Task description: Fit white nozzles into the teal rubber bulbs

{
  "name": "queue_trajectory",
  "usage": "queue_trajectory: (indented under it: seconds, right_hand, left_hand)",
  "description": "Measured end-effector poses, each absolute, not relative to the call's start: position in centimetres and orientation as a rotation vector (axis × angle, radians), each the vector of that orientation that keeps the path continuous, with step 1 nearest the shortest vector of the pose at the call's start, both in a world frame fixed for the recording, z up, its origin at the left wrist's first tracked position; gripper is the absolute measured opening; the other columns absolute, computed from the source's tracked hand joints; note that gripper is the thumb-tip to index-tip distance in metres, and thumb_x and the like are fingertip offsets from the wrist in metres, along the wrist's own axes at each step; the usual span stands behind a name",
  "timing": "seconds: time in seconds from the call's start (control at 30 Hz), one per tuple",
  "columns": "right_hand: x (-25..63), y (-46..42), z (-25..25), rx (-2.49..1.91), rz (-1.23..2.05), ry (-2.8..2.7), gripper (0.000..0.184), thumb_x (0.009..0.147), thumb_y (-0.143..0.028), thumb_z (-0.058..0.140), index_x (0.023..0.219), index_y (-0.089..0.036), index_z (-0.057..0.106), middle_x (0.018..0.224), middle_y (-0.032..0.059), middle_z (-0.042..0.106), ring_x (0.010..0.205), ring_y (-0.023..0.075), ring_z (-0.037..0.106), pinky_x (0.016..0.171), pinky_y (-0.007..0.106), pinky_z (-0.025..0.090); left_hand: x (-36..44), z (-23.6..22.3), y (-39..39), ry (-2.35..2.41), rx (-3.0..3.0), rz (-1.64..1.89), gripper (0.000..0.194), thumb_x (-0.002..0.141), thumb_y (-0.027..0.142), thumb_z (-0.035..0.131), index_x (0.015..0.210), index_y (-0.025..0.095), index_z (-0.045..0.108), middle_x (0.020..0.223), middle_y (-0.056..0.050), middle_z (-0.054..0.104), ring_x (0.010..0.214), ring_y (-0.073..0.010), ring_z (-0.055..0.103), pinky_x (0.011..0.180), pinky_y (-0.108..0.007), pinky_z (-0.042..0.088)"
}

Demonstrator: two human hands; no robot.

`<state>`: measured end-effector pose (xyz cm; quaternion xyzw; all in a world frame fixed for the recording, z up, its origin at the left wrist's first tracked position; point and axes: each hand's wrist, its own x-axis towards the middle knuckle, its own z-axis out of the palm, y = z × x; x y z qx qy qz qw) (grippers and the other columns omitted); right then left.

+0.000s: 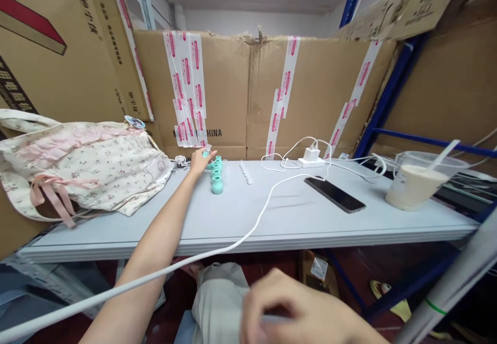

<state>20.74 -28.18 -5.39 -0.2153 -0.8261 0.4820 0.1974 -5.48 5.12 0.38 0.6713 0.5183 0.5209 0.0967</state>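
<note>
The right hand (291, 305) is blurred and runs off the bottom edge; whether its curled fingers hold anything is unclear. The left hand (199, 161) partly hides a turquoise piece (205, 154), its grip too small to read. The clear pieces (245, 172) show no distinct shapes.

Small teal bottles (217, 185) with rounded bodies and narrower necks stand upright in a line running away across the desk (291, 220), the nearest with an uncovered round mouth. Just right of them lies a row of clear pieces (226, 174), then a slanting row of whitish pieces (246, 173). The left hand (200, 160) grips a teal piece (205, 154) with a pale top, its details too small to tell.
</note>
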Motion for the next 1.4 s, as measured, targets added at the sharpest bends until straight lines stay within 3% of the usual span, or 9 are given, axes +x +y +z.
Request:
queue_trajectory:
  seconds: [0.13,0.23,0.33,0.43,0.57,0.87,1.13,1.4]
  right_hand:
    - [17.8,-19.4,0.4,-0.675,0.928,-2.325,0.025,0.091,-0.017,0.041,0.088,-0.015,0.066,0.085,0.005,0.066,0.08,0.0129,0.06,0.076,0.026,0.046]
    - [16.1,-13.2,1.9,-0.74,0.321,-2.4,0.022,0.087,-0.009,0.045,0.096,-0.017,0.063,0.095,0.0051,0.064,0.086,0.0137,0.058,0.078,0.026,0.043]
    - [14.4,-7.2,2.6,-0.857,-0.344,-2.387,0.018,0.088,-0.018,0.052,0.105,-0.02,0.059,0.102,0.0069,0.061,0.092,0.0168,0.055,0.076,0.028,0.039]
    - [12.3,-2.5,3.5,-0.937,-0.708,-2.222,0.018,0.091,-0.025,0.049,0.107,-0.021,0.056,0.1,0.0053,0.061,0.09,0.0175,0.053,0.07,0.028,0.036]
    - [10.0,0.6,4.0,-0.832,-1.099,-2.182,0.018,0.093,-0.018,0.041,0.104,-0.019,0.055,0.103,0.0057,0.06,0.087,0.0191,0.049,0.07,0.032,0.031]
    - [11.6,1.5,3.0,-0.86,-1.129,-1.987,0.017,0.094,-0.026,0.043,0.091,-0.021,0.059,0.092,0.0041,0.065,0.083,0.0185,0.047,0.072,0.033,0.024]
    - [13.5,0.5,3.8,-0.622,-1.214,-1.836,0.022,0.095,-0.02,0.04,0.089,-0.024,0.061,0.093,-0.0006,0.068,0.079,0.0139,0.048,0.077,0.032,0.022]
    - [14.2,-0.6,5.3,-0.664,-1.099,-2.084,0.034,0.098,-0.018,0.027,0.092,-0.022,0.06,0.094,0.0031,0.064,0.082,0.0144,0.049,0.079,0.033,0.024]
  left_hand:
    - [-5.4,0.6,4.9,1.558,1.983,1.549,0.036,0.074,0.052,0.056,0.072,0.017,0.062,0.054,0.002,0.059,0.056,-0.0143,0.056,0.065,-0.025,0.041]
    - [-5.5,0.6,4.8,1.531,1.969,1.554,0.036,0.074,0.052,0.055,0.072,0.017,0.061,0.053,0.002,0.059,0.056,-0.014,0.055,0.065,-0.025,0.041]
    - [-5.3,0.7,4.7,1.535,1.968,1.538,0.035,0.075,0.051,0.054,0.071,0.017,0.061,0.052,0.002,0.058,0.056,-0.0141,0.055,0.066,-0.025,0.041]
    - [-4.9,1.0,4.7,1.585,1.98,1.514,0.026,0.074,0.042,0.054,0.071,0.017,0.061,0.052,0.001,0.058,0.057,-0.0149,0.055,0.064,-0.024,0.04]
    - [-4.5,1.6,4.5,1.623,2.043,1.497,0.013,0.07,0.027,0.053,0.066,0.016,0.06,0.055,-0.001,0.058,0.059,-0.015,0.053,0.061,-0.024,0.037]
    - [-3.9,2.7,3.0,1.146,2.124,1.375,0.028,0.071,0.036,0.052,0.052,0.016,0.048,0.041,0.004,0.046,0.044,-0.0091,0.042,0.051,-0.021,0.034]
    - [-2.8,4.5,1.3,0.977,2.163,1.178,0.019,0.071,0.026,0.051,0.056,0.015,0.048,0.04,0.005,0.042,0.038,-0.0064,0.037,0.044,-0.02,0.029]
    - [-2.6,4.8,0.8,1.023,2.246,1.104,0.02,0.071,0.028,0.05,0.055,0.016,0.046,0.04,0.005,0.045,0.039,-0.0073,0.041,0.047,-0.021,0.033]
